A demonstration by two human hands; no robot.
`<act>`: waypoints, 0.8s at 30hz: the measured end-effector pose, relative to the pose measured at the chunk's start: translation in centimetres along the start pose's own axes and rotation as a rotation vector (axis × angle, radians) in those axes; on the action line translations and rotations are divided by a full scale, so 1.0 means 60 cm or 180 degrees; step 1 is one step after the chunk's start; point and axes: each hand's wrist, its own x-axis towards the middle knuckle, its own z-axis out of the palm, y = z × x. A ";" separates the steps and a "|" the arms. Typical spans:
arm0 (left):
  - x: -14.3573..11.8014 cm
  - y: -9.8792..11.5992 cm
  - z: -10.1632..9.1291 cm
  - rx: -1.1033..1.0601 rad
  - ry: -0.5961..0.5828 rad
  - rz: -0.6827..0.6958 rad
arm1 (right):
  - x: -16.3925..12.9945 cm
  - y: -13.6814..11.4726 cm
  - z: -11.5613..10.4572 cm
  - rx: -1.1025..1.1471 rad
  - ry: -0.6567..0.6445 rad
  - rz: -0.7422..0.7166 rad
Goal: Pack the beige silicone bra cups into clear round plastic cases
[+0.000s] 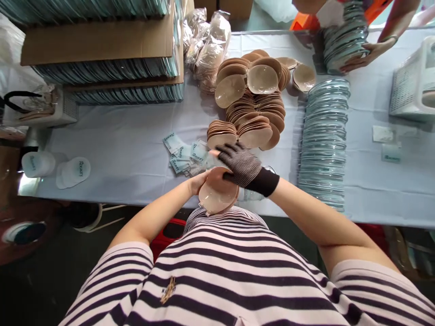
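Close to my body, my left hand (198, 182), bare, grips the left edge of a beige stick-on bra (217, 194), its glossy cups folded together. A small clasp shows at the lower edge. My right hand (242, 164) wears a dark striped glove with a black cuff. Its fingers are stretched out above the bra's upper rim, and the thumb lies over the cup. Just beyond the fingers sits a nested stack of stick-on bras (254, 136). Left of it lie small printed packets (183, 154). A clear plastic piece (251, 194) is partly hidden under my right wrist.
A long row of clear plastic shells (324, 145) stands to the right. Cartons of similar shells (102, 45) fill the back left, beside wrapped bra bundles (214, 45). Another person's hand (363, 56) holds a shell stack at the back right. A white basket (413, 81) stands rightward.
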 end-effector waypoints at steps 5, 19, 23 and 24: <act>-0.018 -0.039 -0.008 -0.1429 -0.0513 0.0159 | -0.026 0.044 0.071 0.0370 -0.0631 0.1013; -0.096 -0.111 -0.148 -0.2668 0.0523 0.0465 | 0.277 0.088 0.269 -0.0444 -0.1043 0.1402; -0.090 -0.117 -0.171 -0.2800 0.0753 0.0603 | 0.270 0.111 0.261 -0.0287 -0.1289 0.1160; -0.086 -0.116 -0.174 -0.2807 0.0831 0.0673 | 0.270 0.116 0.250 -0.0227 -0.1386 0.1179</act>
